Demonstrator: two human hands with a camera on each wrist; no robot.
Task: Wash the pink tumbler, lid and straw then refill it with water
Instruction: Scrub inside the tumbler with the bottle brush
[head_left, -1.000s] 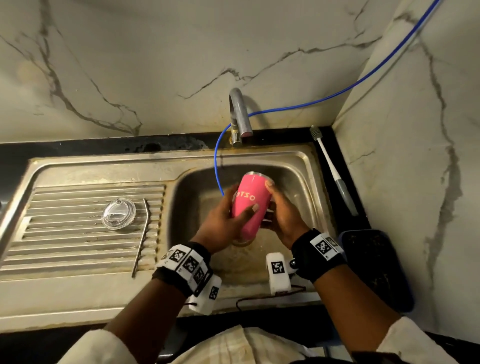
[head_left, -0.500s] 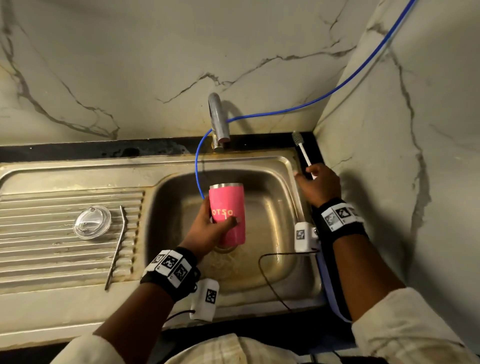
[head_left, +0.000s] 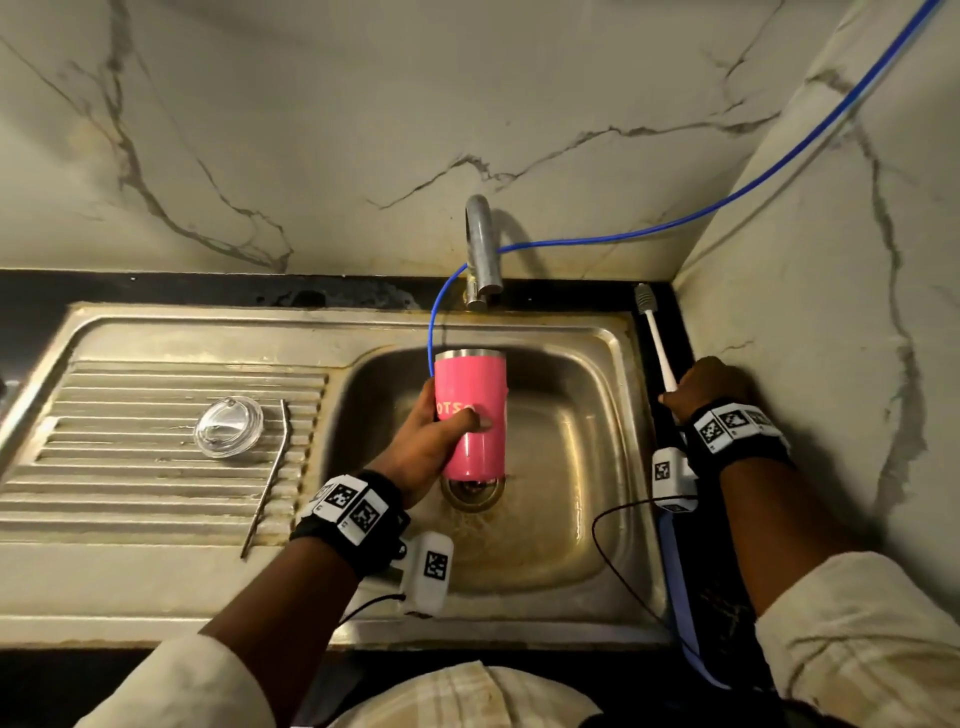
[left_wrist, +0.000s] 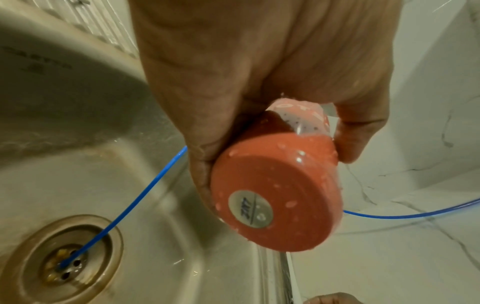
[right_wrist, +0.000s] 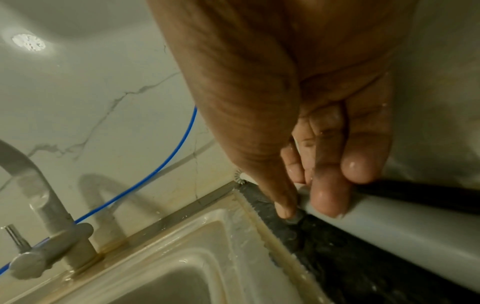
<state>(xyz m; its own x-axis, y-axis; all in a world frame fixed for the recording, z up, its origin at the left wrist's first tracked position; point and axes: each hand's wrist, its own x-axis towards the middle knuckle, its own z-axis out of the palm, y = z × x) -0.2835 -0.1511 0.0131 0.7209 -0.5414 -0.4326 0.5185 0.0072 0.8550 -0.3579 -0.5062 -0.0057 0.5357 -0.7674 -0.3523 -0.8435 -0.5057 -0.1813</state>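
my left hand (head_left: 431, 441) wrapped round wet pink metal tumbler (head_left: 470, 410), frame centre, over steel sink (head_left: 571, 467) drain. my right hand (head_left: 701, 384), right edge, closing fingers (right_wrist: 327, 197) on white bottle brush (head_left: 655, 338) on black surface. risk: wet tumbler slips from one-handed hold; brush pinch looks shallow, could drop. clear lid (head_left: 228, 427), metal straw (head_left: 267, 480) left, on drainboard.
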